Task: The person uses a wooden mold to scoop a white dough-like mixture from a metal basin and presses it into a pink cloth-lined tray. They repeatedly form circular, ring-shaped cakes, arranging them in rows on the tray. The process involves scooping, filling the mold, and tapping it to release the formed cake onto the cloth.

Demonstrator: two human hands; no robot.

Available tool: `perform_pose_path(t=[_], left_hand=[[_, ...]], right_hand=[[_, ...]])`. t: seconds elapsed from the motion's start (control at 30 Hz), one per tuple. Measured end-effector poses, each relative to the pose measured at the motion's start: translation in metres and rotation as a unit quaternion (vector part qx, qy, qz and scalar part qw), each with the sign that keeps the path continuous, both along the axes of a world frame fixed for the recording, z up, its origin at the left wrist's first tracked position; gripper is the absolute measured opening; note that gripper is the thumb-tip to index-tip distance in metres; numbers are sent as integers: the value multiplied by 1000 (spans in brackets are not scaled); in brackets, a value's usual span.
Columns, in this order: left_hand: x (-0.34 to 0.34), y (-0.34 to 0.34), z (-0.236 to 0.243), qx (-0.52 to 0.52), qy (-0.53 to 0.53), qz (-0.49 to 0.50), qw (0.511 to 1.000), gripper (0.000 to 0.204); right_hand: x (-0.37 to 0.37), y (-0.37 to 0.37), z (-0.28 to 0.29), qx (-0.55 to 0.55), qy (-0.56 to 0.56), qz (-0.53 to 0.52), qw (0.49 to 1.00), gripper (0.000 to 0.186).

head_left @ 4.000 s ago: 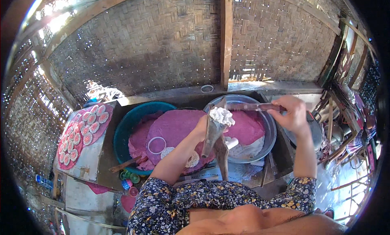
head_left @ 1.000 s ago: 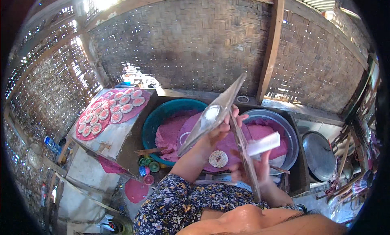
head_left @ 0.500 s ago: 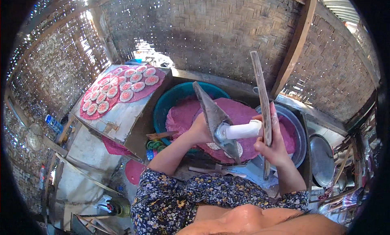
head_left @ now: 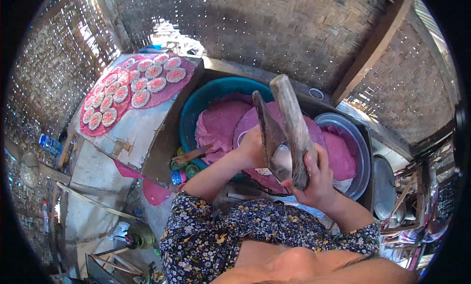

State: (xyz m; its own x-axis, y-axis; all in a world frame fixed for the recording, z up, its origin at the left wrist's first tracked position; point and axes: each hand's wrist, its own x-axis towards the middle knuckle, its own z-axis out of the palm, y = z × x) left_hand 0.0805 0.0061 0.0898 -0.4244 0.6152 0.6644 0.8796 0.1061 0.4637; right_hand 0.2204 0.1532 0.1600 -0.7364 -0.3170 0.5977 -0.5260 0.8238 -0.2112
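Note:
Over the tubs I hold a two-part wooden press. My left hand (head_left: 250,149) is wrapped round the side of its dark, pointed board (head_left: 270,134). My right hand (head_left: 319,182) grips the thick, worn wooden bar (head_left: 293,122), with the fingers curled round its lower part. Between board and bar a short piece of white cylinder (head_left: 283,160) shows; the rest is hidden. Underneath lies a round, rough pink sheet (head_left: 245,122), with a bit of a pale piece (head_left: 263,171) visible near the press.
A teal tub (head_left: 189,105) and a grey basin (head_left: 364,161) hold pink material. On the table at left, pink sheets (head_left: 164,93) carry several round white-and-pink pieces (head_left: 141,98). A wooden-handled tool (head_left: 191,155) leans at the teal tub's edge. A woven wall (head_left: 255,33) closes the back.
The board and the bar have come closer together, and much less of the white cylinder shows between them. The bar has tilted, its top end now nearer the view. The view has shifted slightly.

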Motion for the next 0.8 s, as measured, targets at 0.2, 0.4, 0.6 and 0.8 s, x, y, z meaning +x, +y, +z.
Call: perform_pose_path(t=[0.2,0.4,0.6,0.8], left_hand=[[-40,-7,-29,47,-120,43,991,49],[-91,-34,5,105,-273,-357,887,101],[-92,-17,73,353,-347,-636,593,118],[-126,-7,9,429,-478,-446,624,96]], right_hand=[[-56,33,-3,-399,-443,160,787,99],[-58,98,-87,-526,-576,177,600,93],[-96,106,-83,-542,-686,129,468,91],[-108,112,-78,-544,-731,100,399,89]])
